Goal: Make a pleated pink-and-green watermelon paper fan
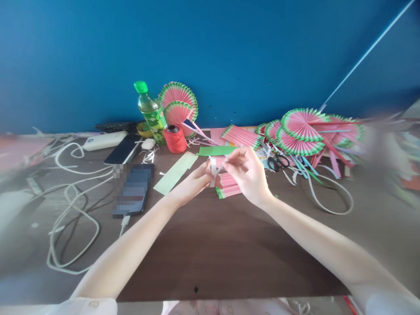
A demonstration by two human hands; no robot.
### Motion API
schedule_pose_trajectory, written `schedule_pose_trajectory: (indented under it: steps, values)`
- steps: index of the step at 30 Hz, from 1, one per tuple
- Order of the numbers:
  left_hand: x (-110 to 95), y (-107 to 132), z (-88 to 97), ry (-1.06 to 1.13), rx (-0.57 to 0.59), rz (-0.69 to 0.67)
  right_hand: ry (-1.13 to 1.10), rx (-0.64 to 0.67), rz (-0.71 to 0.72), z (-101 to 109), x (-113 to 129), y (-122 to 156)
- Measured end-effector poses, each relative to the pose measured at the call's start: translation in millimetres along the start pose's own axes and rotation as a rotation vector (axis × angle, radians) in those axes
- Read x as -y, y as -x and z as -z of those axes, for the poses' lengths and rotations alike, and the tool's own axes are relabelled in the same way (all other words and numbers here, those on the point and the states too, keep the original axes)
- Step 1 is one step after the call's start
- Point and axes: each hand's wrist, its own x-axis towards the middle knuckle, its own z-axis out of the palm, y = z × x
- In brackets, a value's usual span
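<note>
My left hand (193,183) and my right hand (247,171) meet over the middle of a dark brown table (213,258). Both pinch a thin white paper strip (213,167) between their fingertips. Just under the right hand lies a folded pink paper fan with green edges (228,187), pleated and closed. I cannot tell whether the strip is wrapped around the fan or only held above it.
A phone (131,192) on a white cable (70,210) lies at left. At the back stand a green bottle (151,113), a red spool (175,139) and open paper fans (179,105). More fans (305,131), scissors (278,162) and paper strips fill the right. A pale green strip (175,173) lies nearby.
</note>
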Motion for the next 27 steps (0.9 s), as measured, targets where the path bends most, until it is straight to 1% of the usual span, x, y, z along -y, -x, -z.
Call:
schedule_pose_trajectory:
  steps: [4,6,9,11,13,15,21,23,27]
  values:
    - [2.0,-0.2,2.3,-0.262,-0.025,-0.103,0.003,0.007,-0.007,-2.0,0.3,1.5]
    - [0.9,-1.3,3.4,-0.32,-0.039,-0.151,0.018,0.021,-0.009,-4.4,1.3,5.3]
    - [-1.7,-3.2,5.9,-0.321,-0.081,-0.136,0.054,0.082,0.022,-8.2,3.3,12.8]
    - [-2.2,-4.3,8.0,-0.328,-0.149,-0.108,0.073,0.12,0.054,-10.0,4.6,16.7]
    - [-1.6,-5.1,9.9,-0.319,-0.226,-0.101,0.077,0.139,0.075,-10.3,5.9,17.9]
    - [-0.8,-5.6,10.6,-0.266,-0.245,-0.096,0.069,0.137,0.07,-9.0,6.8,15.8]
    - [-2.7,-4.4,7.1,0.023,-0.044,-0.043,0.009,-0.005,0.008,0.5,5.9,0.5]
    - [-2.6,-3.8,7.1,0.017,0.015,-0.066,-0.024,-0.018,0.001,2.7,4.9,-3.2]
    - [-0.3,-2.5,9.1,-0.137,0.102,-0.121,-0.095,-0.03,-0.035,5.3,3.7,-7.3]
